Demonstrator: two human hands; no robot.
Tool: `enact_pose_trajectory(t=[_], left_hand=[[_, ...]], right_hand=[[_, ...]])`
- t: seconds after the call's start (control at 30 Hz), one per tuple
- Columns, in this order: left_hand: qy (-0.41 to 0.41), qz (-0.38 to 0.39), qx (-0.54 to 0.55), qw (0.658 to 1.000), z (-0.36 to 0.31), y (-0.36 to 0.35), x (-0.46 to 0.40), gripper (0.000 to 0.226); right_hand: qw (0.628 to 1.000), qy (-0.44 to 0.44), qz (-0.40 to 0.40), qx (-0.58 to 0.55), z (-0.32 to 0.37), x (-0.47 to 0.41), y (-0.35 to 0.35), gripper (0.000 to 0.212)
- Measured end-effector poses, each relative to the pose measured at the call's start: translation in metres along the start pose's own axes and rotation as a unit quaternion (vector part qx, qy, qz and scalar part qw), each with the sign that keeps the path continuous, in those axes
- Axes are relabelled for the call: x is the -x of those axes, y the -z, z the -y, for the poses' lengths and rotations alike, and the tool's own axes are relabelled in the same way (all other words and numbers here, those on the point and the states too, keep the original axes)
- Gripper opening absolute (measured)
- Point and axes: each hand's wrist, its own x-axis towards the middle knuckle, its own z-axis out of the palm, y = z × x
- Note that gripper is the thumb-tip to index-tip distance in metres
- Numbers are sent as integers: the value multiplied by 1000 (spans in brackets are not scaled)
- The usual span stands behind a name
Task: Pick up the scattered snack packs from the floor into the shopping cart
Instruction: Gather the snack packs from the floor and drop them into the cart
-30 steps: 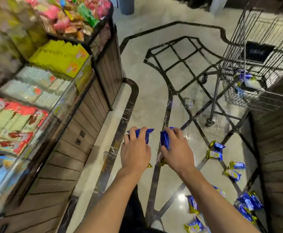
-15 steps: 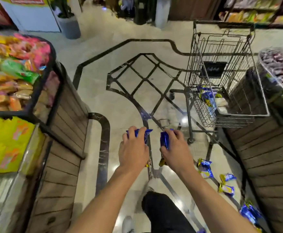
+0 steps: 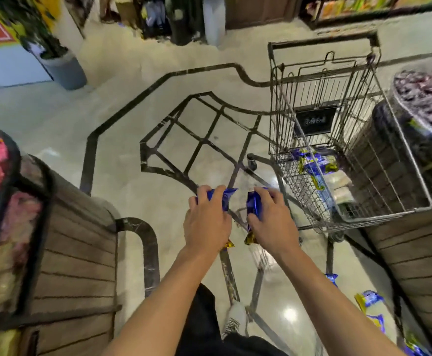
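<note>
1. Gripping a glossy blue foil snack pack [image 3: 222,199] in the left hand [image 3: 206,222], fingers curling over its top; long axis running away from the body, crimped gold end [image 3: 229,244] poking out at the wrist.
2. Gripping a second blue pack [image 3: 254,204] in the right hand [image 3: 274,222], lying the same way, gold tail [image 3: 249,238] pointing back.
3. Hovering both packs above the floor [image 3: 132,155], just left of the wire shopping cart [image 3: 312,222].
4. Lying already inside the cart basket: more blue-and-gold packs [image 3: 312,164].
5. Lying scattered on the floor at lower right: further packs [image 3: 370,300].
6. Gleaming underfoot: polished cream stone with black inlaid lines; slatted wooden display stands [image 3: 73,253] flanking both sides.
</note>
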Motion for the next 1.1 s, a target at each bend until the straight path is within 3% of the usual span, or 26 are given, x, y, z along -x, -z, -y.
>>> enact_pose_trajectory(t=[0.27, 0.5, 0.77, 1.1], left_hand=[[-77, 66, 12, 995, -52, -39, -168, 62], [-242, 114, -13, 963, -122, -69, -279, 61], [-360, 185, -19, 914, -230, -125, -328, 61], [-416, 269, -15, 868, -365, -214, -343, 55]], right_hand=[[992, -120, -49, 5, -37, -127, 23, 63], [960, -235, -155, 3, -76, -201, 75, 64], [906, -361, -219, -33, -161, -226, 112, 64], [865, -445, -229, -41, -281, -242, 153, 66]])
